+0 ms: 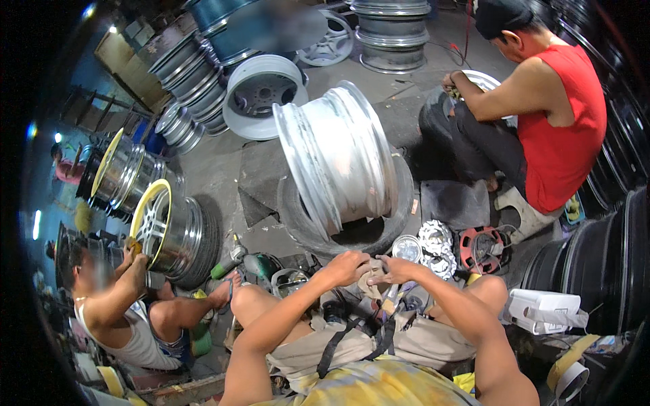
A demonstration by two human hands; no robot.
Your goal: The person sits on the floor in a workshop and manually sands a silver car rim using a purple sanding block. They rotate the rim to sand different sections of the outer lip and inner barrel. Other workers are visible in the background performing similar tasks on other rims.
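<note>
Both of my hands meet low in the middle of the head view, over my lap. Between them is a small beige-grey crumpled piece [372, 281]; I cannot tell if it is cloth or abrasive sheet. My left hand [347, 268] pinches its left side, with the fingers curled. My right hand [397, 269] grips its right side. Just beyond them a large silver wheel rim [335, 152] leans, tilted, on a black tire [292, 220] lying on the floor. To the right of my right hand lie a round silver lamp-like part [407, 248] and shiny scalloped metal pieces [437, 247].
Green power tools [259, 266] lie left of my hands. A red round frame [481, 249] lies at right. One person [565, 122] in red works on a rim at far right; another [122, 325] holds a yellow-edged rim [150, 220] at left. Stacked rims [391, 40] stand behind.
</note>
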